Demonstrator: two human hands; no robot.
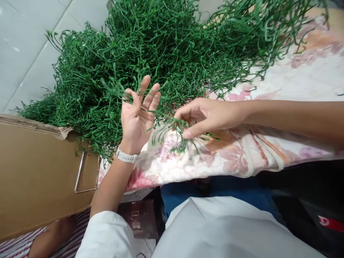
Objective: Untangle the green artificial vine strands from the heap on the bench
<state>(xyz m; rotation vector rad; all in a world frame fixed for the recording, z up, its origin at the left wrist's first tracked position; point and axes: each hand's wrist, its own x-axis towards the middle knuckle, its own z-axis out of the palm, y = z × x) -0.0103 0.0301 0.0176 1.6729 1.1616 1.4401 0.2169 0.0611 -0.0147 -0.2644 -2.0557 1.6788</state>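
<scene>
My left hand (pixel 138 118), palm up and wearing a white wristband (pixel 126 156), pinches thin green sprigs (pixel 116 86) between thumb and index finger. The other fingers are spread apart. To its right, my right hand (pixel 205 116) curls its thumb and fingers around another green sprig (pixel 181 134), whose branching stems stick out over the cloth. The sprigs look like plastic plant stems with small tips; motion blurs them slightly. Behind both hands lies a large heap of similar green sprigs (pixel 161 46).
A flowered cloth (pixel 231 157) covers the work surface. At left stands a cardboard box (pixel 40 172), with a metal wire frame (pixel 77 175) at its side. White tiles (pixel 29 39) rise behind. Another person's arm (pixel 53 236) shows at bottom left.
</scene>
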